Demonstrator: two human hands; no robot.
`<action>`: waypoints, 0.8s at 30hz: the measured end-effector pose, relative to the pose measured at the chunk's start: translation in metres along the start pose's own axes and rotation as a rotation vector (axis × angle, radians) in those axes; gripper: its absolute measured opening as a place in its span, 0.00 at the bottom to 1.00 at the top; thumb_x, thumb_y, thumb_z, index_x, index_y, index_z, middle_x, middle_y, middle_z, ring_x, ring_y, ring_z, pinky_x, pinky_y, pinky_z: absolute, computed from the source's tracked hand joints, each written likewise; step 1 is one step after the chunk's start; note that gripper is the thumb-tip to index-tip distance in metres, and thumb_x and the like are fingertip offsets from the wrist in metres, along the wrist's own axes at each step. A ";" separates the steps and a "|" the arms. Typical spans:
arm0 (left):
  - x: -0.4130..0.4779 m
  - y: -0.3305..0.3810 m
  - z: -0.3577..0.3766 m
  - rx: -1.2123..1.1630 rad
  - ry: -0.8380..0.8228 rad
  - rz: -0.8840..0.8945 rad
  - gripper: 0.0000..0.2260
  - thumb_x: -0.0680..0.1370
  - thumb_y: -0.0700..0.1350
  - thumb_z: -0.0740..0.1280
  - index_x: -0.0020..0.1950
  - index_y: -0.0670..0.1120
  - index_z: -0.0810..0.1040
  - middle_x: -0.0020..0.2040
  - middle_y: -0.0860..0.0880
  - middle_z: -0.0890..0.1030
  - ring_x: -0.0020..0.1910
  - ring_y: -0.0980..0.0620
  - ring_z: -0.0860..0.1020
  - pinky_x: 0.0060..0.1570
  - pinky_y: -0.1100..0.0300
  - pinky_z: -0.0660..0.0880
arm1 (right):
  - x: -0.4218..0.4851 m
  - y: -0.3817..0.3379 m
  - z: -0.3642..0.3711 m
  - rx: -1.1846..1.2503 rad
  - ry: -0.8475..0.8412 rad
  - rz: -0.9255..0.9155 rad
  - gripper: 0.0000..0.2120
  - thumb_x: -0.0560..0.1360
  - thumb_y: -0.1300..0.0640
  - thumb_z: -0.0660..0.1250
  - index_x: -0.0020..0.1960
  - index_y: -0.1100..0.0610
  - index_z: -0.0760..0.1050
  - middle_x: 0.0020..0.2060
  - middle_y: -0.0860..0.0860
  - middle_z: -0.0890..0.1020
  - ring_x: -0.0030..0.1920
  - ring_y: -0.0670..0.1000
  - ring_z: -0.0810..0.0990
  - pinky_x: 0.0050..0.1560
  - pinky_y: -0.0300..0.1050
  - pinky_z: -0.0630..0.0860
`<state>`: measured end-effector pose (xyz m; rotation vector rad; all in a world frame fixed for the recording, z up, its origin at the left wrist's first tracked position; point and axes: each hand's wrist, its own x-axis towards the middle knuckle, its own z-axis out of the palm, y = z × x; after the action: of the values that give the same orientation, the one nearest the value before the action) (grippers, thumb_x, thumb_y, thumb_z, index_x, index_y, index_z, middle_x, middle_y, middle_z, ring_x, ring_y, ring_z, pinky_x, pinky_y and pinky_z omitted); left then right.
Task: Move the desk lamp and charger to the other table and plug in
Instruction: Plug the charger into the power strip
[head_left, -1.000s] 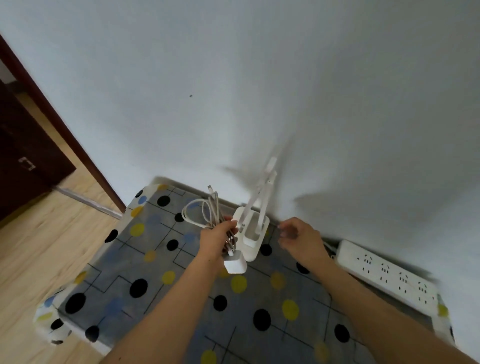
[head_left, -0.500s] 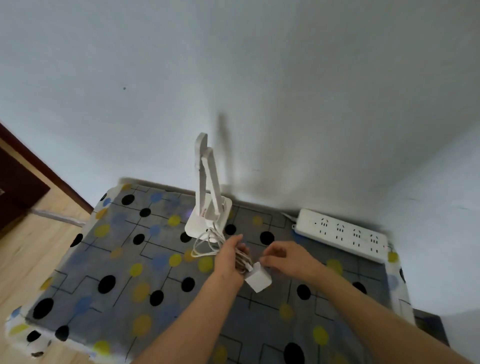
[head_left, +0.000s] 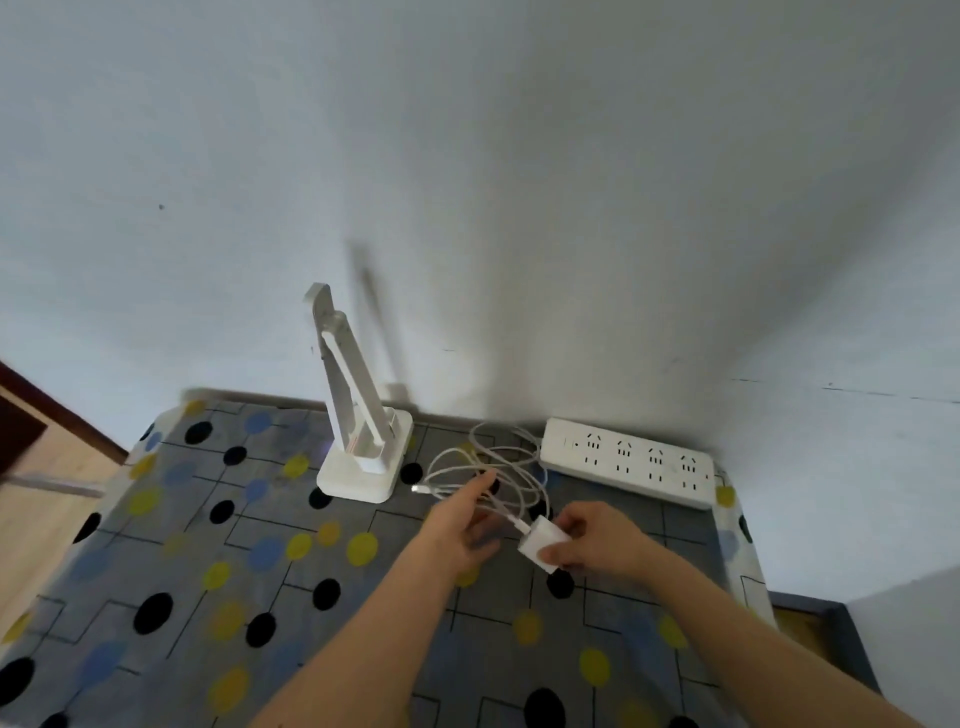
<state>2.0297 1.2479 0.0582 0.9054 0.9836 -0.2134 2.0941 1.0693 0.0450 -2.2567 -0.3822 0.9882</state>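
Smooth, matt plastic: folded white plastic desk lamp (head_left: 358, 415), square white plastic charger block (head_left: 535, 543), long white plastic power strip (head_left: 623, 462) along the table's far edge. Thin white cable (head_left: 514, 521), faintly glossy. Grey dotted cloth table cover (head_left: 208, 571), soft and matt.

Your white desk lamp (head_left: 358, 410): arm folded, upright on base, 11 o'clock on table (head_left: 260, 545). White charger (head_left: 537, 543): pinched in your right hand (head_left: 597, 540), 1 o'clock. Its cable (head_left: 498, 465): loose coil, 12 o'clock, beside power strip (head_left: 628, 462).
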 end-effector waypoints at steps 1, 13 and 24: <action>0.002 0.000 -0.002 0.068 0.018 0.010 0.10 0.73 0.49 0.72 0.46 0.43 0.78 0.41 0.45 0.79 0.41 0.48 0.78 0.45 0.50 0.77 | 0.001 0.002 -0.005 0.014 0.013 0.012 0.15 0.65 0.53 0.77 0.47 0.54 0.76 0.45 0.52 0.83 0.42 0.51 0.84 0.46 0.49 0.82; 0.006 0.007 -0.015 0.798 0.074 0.585 0.03 0.73 0.45 0.70 0.45 0.49 0.77 0.45 0.51 0.79 0.41 0.55 0.76 0.39 0.63 0.71 | 0.000 0.001 -0.035 0.254 0.090 -0.016 0.07 0.66 0.57 0.77 0.42 0.52 0.81 0.39 0.50 0.84 0.38 0.46 0.82 0.40 0.40 0.80; 0.002 0.005 -0.004 1.120 -0.115 0.644 0.07 0.76 0.47 0.66 0.43 0.44 0.79 0.38 0.49 0.79 0.38 0.53 0.76 0.42 0.59 0.72 | -0.027 -0.036 -0.065 1.208 0.198 -0.006 0.06 0.74 0.58 0.69 0.48 0.60 0.76 0.30 0.53 0.82 0.27 0.48 0.79 0.25 0.38 0.77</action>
<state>2.0307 1.2542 0.0585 2.1484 0.3547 -0.2586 2.1235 1.0551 0.1167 -1.2103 0.2636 0.6732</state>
